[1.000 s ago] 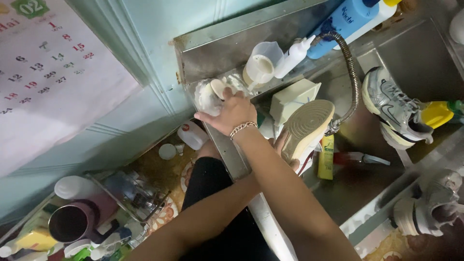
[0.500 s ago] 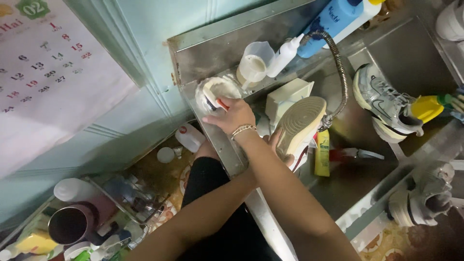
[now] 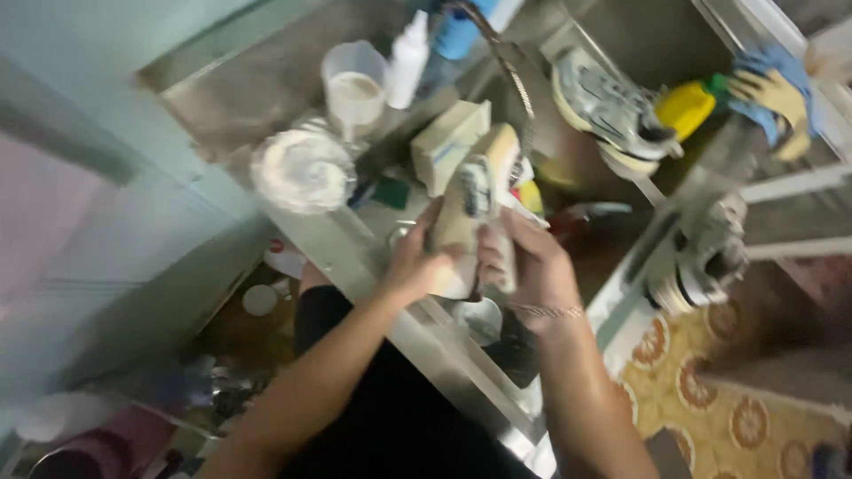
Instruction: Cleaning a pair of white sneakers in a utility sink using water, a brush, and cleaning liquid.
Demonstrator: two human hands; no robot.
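Both forearms are bare to past the elbow, with no sleeves showing in the view. A thin chain bracelet (image 3: 546, 310) of pale metal links circles the wrist of the right hand (image 3: 532, 266), while the left hand (image 3: 410, 264) and its wrist carry nothing. Below the arms the person wears black clothing (image 3: 390, 408) across the lap

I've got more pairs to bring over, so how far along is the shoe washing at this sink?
Done: nothing looks finished. In hand: the left hand grips a cream shoe sole-up over the sink, and the right hand holds a brush against it; the tub of white foam sits on the ledge. Left: a grey sneaker lies in the basin and another shoe rests on the rim, neither visibly soaped.
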